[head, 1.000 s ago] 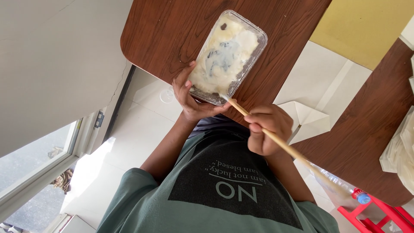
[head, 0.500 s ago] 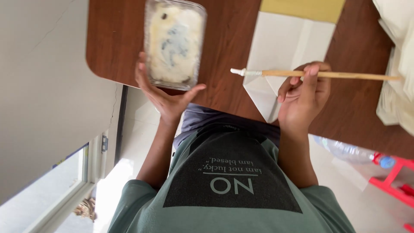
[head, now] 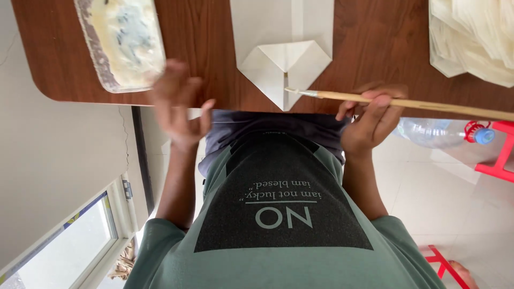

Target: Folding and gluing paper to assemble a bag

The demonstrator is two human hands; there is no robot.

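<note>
My right hand (head: 369, 115) grips a long wooden-handled brush (head: 417, 103) that lies level across the view, with its bristle tip at the pointed flap of a folded white paper (head: 284, 61) on the brown table (head: 203, 59). Near the table's front edge my left hand (head: 179, 107) hovers blurred and open, holding nothing. It is just below and to the right of a clear plastic container (head: 122, 43) of whitish paste that rests on the table's left corner.
A stack of pale paper sheets (head: 476, 37) lies at the table's far right. Under the table edge I see a plastic bottle (head: 425, 132) and a red stool frame (head: 500, 152) on the tiled floor. A window (head: 64, 241) is at lower left.
My left hand has let go of the paste container, which now rests on the table. The brush tip has moved left onto the folded paper's point.
</note>
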